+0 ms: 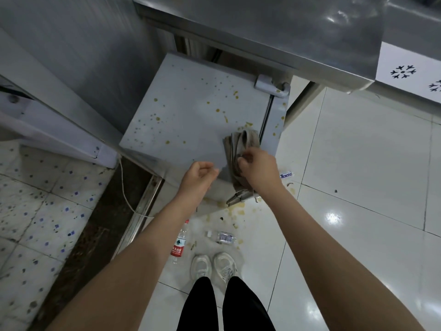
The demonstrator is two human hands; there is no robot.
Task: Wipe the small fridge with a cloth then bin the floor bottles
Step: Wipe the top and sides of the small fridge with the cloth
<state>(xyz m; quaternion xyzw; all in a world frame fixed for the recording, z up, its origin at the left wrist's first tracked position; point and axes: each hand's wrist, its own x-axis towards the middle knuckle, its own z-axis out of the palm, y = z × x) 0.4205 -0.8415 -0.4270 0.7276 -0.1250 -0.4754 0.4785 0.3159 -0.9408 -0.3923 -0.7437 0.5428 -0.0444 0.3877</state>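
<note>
2 bottles (179, 240) are lying on the floor at 6 o'clock, near the shoes (214, 266), so a careless step is risking a slip. Right hand (260, 168) is gripping the cloth (241, 144) at the small fridge's (186, 115) 4 o'clock corner. Left hand (198, 177) is hovering loosely curled, empty. Counter (262, 32) is overhanging at 12, cramping far strokes.

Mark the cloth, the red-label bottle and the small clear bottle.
cloth (241, 144), head view, folded upper part.
red-label bottle (176, 247), head view, its red label.
small clear bottle (223, 237), head view, its body.
</note>
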